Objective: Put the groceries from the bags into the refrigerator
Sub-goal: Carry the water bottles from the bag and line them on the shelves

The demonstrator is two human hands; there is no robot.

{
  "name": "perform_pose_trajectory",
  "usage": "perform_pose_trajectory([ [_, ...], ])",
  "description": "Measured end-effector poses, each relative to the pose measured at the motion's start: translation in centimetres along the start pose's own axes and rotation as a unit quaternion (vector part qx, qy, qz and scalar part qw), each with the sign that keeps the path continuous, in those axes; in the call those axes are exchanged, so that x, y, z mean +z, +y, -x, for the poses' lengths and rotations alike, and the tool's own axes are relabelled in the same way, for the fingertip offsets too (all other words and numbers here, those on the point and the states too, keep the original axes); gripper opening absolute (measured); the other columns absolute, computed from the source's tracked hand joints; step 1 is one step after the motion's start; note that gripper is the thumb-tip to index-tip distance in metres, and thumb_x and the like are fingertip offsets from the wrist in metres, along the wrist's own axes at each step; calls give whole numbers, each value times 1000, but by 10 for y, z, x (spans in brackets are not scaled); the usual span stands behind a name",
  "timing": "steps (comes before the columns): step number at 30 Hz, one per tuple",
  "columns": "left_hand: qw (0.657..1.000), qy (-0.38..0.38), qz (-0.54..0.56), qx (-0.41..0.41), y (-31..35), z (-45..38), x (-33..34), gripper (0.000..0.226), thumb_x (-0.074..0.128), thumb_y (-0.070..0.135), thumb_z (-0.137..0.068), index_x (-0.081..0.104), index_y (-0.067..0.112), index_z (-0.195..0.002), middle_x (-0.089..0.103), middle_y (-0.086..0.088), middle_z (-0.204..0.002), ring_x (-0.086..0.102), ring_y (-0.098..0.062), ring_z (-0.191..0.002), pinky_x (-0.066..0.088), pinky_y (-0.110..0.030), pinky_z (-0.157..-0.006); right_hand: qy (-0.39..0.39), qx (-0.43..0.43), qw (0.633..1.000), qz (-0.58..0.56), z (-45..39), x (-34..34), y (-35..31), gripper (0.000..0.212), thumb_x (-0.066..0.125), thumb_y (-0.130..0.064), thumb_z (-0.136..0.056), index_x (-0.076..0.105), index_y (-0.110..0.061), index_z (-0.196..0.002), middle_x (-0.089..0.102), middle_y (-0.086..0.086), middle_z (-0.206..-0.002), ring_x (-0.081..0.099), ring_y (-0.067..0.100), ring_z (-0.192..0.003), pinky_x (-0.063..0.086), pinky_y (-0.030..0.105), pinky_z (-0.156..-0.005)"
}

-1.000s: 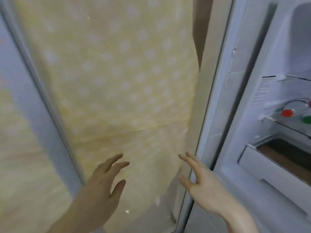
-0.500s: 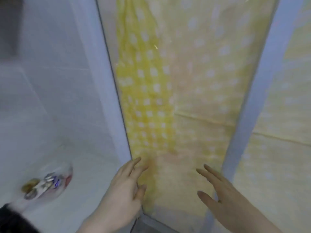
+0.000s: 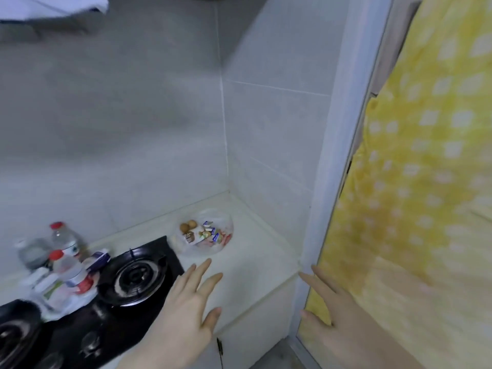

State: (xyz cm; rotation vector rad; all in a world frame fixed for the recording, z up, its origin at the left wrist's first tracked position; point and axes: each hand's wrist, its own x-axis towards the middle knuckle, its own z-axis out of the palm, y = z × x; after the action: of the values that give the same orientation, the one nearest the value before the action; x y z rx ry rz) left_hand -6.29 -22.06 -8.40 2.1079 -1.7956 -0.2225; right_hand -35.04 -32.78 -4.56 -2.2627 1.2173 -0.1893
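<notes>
A clear plastic bag (image 3: 205,234) holding small wrapped snacks and two brown round items lies on the white countertop (image 3: 253,265) in the corner by the tiled wall. My left hand (image 3: 186,307) hovers over the counter's front part, fingers spread and straight, a short way in front of the bag and holding nothing. My right hand (image 3: 335,312) is also empty, fingers straight, in front of the frame of a door covered with yellow dotted cloth (image 3: 415,182). The refrigerator is out of view.
A black gas hob (image 3: 133,275) sits left of the bag. Plastic bottles with red caps (image 3: 64,251) and a second bag of packets (image 3: 56,291) stand at the far left. The grey door frame (image 3: 330,182) borders the counter on the right.
The view has swung left, from the open refrigerator past the yellow cloth door to the counter. Both hands stay empty and spread; the snack bag is now in front of my left hand.
</notes>
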Motion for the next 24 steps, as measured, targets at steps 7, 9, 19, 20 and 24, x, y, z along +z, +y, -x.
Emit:
perform_pose_trajectory([
  [7,987,64,-23,-143,-33,39,-29,63,50,46,-98,23,41,-155,-4,22,-164,-6,-9,-154,-2,-22,-121,-73,-131,988,20,-85,19,-46,64,53,-50,-100,19,-49,-154,1,-34,-156,9,4,-155,11,20,-121],
  [9,978,83,-33,-190,-47,55,-37,63,51,46,-97,26,41,-154,-1,21,-165,-2,-10,-154,4,-26,-125,-99,-172,980,16,-110,28,-66,64,54,-49,-100,21,-47,-155,2,-35,-153,9,2,-155,12,19,-120],
  [19,891,140,-39,-430,-95,184,-54,61,59,45,-92,38,38,-150,8,22,-159,13,-21,-155,18,-34,-123,-244,-334,910,2,-155,93,-184,65,55,-48,-101,23,-47,-157,2,-33,-163,8,-3,-153,15,25,-125],
  [20,882,148,-39,-446,-99,193,-55,61,60,44,-93,38,38,-150,8,22,-159,13,-20,-155,17,-34,-123,-251,-344,905,7,-157,100,-194,64,54,-48,-101,22,-47,-156,1,-33,-163,8,-2,-153,15,26,-125],
  [24,859,164,-41,-483,-119,218,-62,60,60,44,-95,35,41,-150,7,23,-160,12,-15,-154,19,-34,-124,-272,-373,887,24,-167,126,-229,64,53,-51,-100,21,-50,-155,0,-36,-161,7,-3,-153,15,26,-125],
])
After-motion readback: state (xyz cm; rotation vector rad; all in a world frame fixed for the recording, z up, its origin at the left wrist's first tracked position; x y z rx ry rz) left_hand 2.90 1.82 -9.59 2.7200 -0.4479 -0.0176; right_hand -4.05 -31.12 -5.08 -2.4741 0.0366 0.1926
